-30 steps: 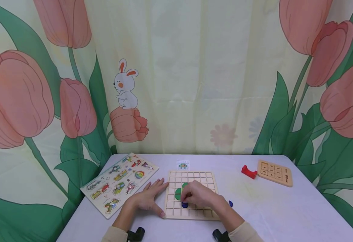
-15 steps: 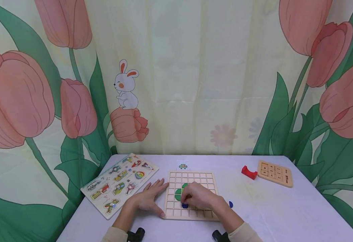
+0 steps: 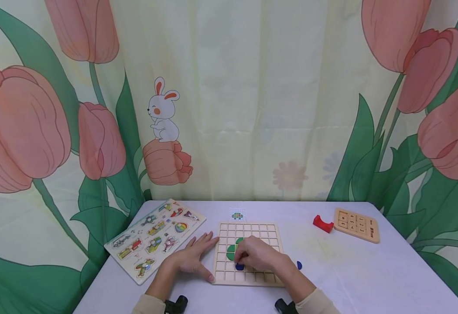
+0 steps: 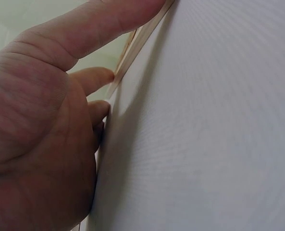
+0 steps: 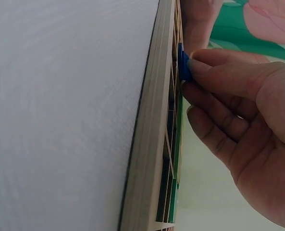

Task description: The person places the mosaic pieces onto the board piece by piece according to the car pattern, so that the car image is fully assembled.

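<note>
A square wooden grid board (image 3: pixel 248 284) lies in the middle of the table in the head view. Green pieces (image 3: pixel 230 252) sit in some of its cells, partly hidden by my right hand (image 3: pixel 257 254). Thumb and forefinger of that hand pinch a small blue piece (image 5: pixel 184 67) at the board's surface, as the right wrist view shows. From above, blue (image 3: pixel 239 267) shows just under the fingertips, below the green. My left hand (image 3: pixel 191 256) rests with fingers spread at the board's left side; its thumb touches the lower left corner.
A picture puzzle board (image 3: pixel 156 240) lies at the left. Behind the grid is a small pattern card (image 3: pixel 237 214). At the right are a red arched block (image 3: pixel 323 223), a wooden number board (image 3: pixel 357 224) and a loose blue piece (image 3: pixel 299 265).
Hardly anything moves. The right fingertips shift slightly over the blue piece, whose visible part looks rounder and less split than a second ago. The left hand stays in place.
</note>
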{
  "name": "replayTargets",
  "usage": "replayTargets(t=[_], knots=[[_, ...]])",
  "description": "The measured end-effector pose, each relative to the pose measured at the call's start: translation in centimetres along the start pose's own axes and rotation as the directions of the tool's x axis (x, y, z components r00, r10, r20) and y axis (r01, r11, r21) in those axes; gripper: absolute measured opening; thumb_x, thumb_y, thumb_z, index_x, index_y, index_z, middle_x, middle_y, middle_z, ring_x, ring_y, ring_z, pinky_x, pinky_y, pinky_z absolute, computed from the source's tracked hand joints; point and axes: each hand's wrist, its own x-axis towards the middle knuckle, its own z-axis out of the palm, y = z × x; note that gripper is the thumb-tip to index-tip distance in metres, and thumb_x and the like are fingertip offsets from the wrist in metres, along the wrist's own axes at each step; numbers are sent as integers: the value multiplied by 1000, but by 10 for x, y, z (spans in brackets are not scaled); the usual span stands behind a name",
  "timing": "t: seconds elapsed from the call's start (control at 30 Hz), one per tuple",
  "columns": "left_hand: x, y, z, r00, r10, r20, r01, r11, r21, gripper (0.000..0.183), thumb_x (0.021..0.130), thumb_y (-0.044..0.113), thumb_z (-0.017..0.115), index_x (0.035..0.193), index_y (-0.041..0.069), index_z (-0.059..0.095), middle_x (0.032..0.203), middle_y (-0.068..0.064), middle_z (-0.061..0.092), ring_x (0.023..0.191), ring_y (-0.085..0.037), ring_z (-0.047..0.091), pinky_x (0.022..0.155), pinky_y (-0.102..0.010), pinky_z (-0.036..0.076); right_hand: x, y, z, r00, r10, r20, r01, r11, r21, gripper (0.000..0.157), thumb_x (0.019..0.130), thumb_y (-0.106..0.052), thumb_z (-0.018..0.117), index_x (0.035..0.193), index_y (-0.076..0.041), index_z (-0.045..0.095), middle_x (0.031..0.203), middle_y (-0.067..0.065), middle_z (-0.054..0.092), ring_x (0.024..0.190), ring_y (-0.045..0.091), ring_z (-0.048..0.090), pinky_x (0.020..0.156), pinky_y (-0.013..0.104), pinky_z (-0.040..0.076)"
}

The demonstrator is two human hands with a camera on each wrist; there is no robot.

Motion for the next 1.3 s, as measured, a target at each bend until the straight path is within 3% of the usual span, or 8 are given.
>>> replayTargets(t=[0.37,0.7,1.0,1.3], knots=[[0,-1,1,1000,3,0,-3,1000,9,122,65,59,91,166,27,29,176,-9,13,164,-33,4,130,-63,-1,0,1,3,999,31,22,-32,998,50,17,88,-2,80,90,-18,83,84,-11,74,74,-3,61,71,15,55],[1,-2,0,1000,17,-3,-17,1000,20,123,65,61,90,166,26,28,176,-9,12,164,-33,4,130,-63,0,1,2,3,999,15,38,-15,1000,2,15,89,-5,79,93,-18,84,85,-13,73,75,-5,59,71,15,54],[2,-1,1,1000,5,8,-5,1000,17,124,65,61,91,166,27,28,176,-9,12,164,-32,4,130,-63,0,-10,12,-14,1000,21,-22,-18,992,126,13,96,-15,75,107,-17,82,104,-5,77,90,1,63,81,22,56],[1,2,1,1000,-11,16,10,999,53,131,62,61,93,167,24,25,176,-11,11,164,-35,4,130,-63,-1,-33,36,-36,985,154,-78,-137,973,187,21,97,-21,75,116,-14,79,101,-9,74,90,13,61,76,24,55]])
